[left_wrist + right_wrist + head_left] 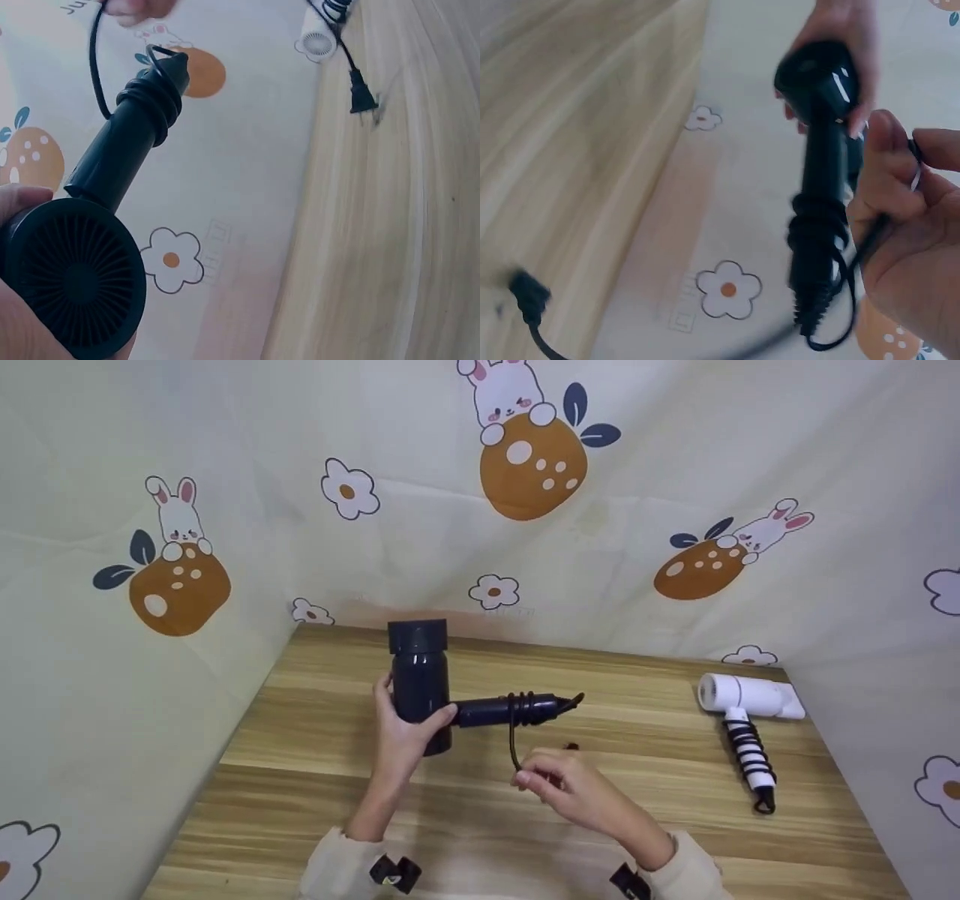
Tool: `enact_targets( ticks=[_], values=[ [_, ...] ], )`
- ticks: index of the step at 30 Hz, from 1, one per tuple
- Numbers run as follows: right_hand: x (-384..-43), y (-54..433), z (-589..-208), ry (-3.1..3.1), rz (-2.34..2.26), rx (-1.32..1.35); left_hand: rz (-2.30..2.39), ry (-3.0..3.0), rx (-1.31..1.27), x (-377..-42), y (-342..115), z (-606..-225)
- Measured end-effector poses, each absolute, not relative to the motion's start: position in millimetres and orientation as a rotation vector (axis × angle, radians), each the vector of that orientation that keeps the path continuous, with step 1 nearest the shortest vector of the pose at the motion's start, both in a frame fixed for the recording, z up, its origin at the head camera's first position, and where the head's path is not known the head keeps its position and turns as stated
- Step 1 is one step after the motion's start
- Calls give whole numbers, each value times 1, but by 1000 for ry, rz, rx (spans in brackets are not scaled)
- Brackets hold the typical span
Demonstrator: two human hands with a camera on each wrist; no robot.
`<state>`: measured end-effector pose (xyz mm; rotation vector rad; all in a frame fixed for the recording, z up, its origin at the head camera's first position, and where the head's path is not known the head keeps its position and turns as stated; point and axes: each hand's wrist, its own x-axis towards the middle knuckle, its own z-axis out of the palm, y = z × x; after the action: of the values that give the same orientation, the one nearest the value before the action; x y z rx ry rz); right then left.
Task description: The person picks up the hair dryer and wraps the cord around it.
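A dark hair dryer (421, 682) is held up above the wooden table. My left hand (403, 735) grips its barrel, thumb across the front near the handle. In the left wrist view the round vented end of the hair dryer (82, 277) faces the camera. Several turns of black cord (521, 709) circle the handle. A length of that cord runs down to my right hand (574, 787), which pinches it between thumb and fingers. The plug (362, 94) dangles free at the cord's loose end, also seen blurred in the right wrist view.
On the right of the table (315, 810) lies a white hair dryer (750, 697), black cord wound round its handle. A patterned cloth (420, 547) with rabbits and flowers walls the table's back and sides. Dark wrist devices (396, 872) sit at both sleeves.
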<state>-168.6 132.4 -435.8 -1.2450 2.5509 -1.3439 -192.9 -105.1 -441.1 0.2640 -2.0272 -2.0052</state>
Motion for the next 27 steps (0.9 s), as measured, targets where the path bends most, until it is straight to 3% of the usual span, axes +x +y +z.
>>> enact_targets(
  ticks=[13,27],
  values=[
    [-193,120,-464,2706,-1315,-942,-2137,-1966,181,-176,-95,-420],
    [-213,120,-468,3112,-1500,-934,-2161,-1963,135,-169,-89,-415]
  ],
)
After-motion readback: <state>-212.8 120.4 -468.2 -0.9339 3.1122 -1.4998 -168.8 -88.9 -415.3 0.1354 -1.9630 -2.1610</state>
